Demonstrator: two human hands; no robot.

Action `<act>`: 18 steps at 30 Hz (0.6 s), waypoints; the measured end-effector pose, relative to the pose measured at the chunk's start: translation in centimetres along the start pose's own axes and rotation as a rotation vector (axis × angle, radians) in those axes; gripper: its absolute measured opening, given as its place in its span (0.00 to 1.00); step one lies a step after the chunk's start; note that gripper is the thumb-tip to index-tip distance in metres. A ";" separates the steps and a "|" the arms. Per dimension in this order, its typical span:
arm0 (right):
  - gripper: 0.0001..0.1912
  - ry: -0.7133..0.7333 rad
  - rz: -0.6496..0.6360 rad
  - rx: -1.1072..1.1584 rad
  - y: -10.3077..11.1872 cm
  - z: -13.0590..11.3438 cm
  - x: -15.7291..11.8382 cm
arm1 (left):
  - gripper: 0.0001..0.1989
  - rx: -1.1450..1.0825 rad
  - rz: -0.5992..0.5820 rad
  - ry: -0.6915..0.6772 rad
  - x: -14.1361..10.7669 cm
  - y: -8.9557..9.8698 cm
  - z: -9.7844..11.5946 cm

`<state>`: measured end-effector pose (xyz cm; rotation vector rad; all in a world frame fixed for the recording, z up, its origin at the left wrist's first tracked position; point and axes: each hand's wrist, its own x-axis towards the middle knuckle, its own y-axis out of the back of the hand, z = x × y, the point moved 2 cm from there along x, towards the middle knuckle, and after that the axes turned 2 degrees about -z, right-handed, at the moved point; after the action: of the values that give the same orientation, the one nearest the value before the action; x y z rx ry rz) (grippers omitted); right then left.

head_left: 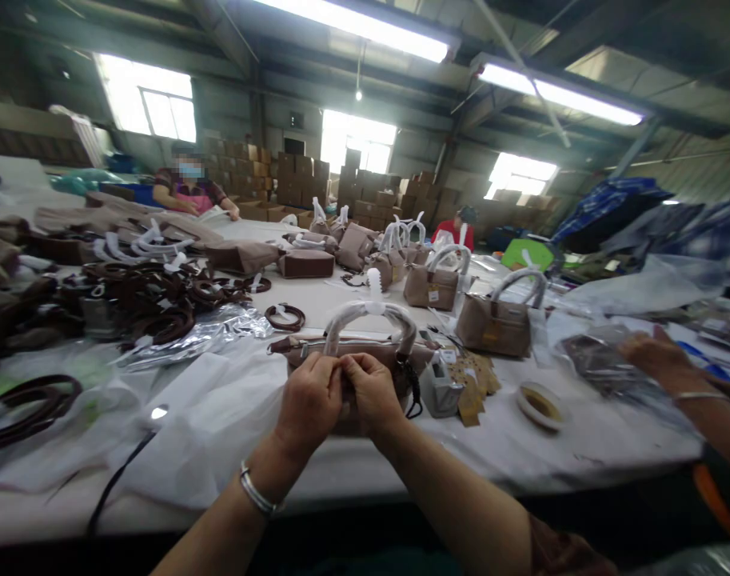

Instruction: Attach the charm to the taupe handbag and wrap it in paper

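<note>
A taupe handbag [421,360] stands upright at the table's front edge, its arched handles [341,324] wrapped in clear plastic and joined at the top by a white strip. In front of the bag, my left hand [310,396] and my right hand [373,392] meet with fingertips pinched together. Whatever lies between the fingers is too small or hidden to make out. A dark braided cord [411,388] hangs at the bag's right side, by my right hand. Just beyond it are a grey tape dispenser [442,392] and several brown card tags [472,400].
A tape roll [541,406] lies to the right, near a co-worker's hand [658,356] and plastic-wrapped goods. Finished-looking handbags [496,324] stand behind. Coiled brown straps [161,320] and plastic sheets [221,400] cover the left. Two other people sit across the table, with stacked cartons [305,176] beyond.
</note>
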<state>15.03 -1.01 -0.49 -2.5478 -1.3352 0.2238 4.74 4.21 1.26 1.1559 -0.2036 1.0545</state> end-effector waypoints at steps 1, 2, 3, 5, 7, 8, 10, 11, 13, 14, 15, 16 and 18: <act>0.14 0.072 -0.013 -0.085 0.3 -0.3 -0.5 | 0.08 -0.008 -0.004 -0.009 0.0 0.2 -0.2; 0.12 0.171 -0.020 -0.193 0.8 -0.7 -1.0 | 0.07 -0.002 0.008 -0.015 -0.2 0.5 -0.4; 0.12 0.287 -0.014 -0.312 1.6 -1.2 -1.7 | 0.07 0.018 0.041 -0.016 -0.3 1.0 -0.6; 0.11 0.499 0.049 -0.534 4.0 -2.0 -3.0 | 0.11 0.073 0.160 -0.023 -1.0 2.1 -0.5; 0.09 0.597 0.184 -0.672 7.4 -2.4 -3.9 | 0.17 0.065 0.248 -0.065 -1.8 2.8 0.3; 0.08 0.604 0.276 -0.718 9.2 -2.5 -4.1 | 0.17 0.019 0.242 -0.097 -2.2 2.8 1.0; 0.09 0.581 0.467 -0.790 12.6 -2.7 -4.0 | 0.15 -0.116 0.122 -0.136 -2.7 1.9 2.6; 0.11 0.566 0.535 -0.819 13.8 -2.9 -3.7 | 0.14 -0.174 0.033 -0.133 -2.8 1.0 3.5; 0.16 0.538 0.570 -0.860 15.0 -3.4 -3.0 | 0.13 -0.228 -0.125 -0.094 -2.4 -1.2 5.2; 0.18 0.522 0.536 -0.876 15.1 -3.8 -2.5 | 0.14 -0.225 -0.175 -0.069 -2.1 -2.4 5.9; 0.18 0.499 0.480 -0.897 14.9 -4.1 -2.0 | 0.14 -0.211 -0.206 -0.047 -1.7 -3.6 6.5; 0.17 0.467 0.416 -0.924 14.7 -4.3 -1.4 | 0.15 -0.193 -0.225 -0.028 -1.2 -4.6 7.0; 0.16 0.406 0.319 -0.983 14.2 -4.4 -0.5 | 0.16 -0.153 -0.234 0.011 -0.3 -6.2 7.7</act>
<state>27.00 -9.86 -0.42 -3.2731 -0.9904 -1.0983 12.14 -2.32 0.48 1.0087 -0.1342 0.8247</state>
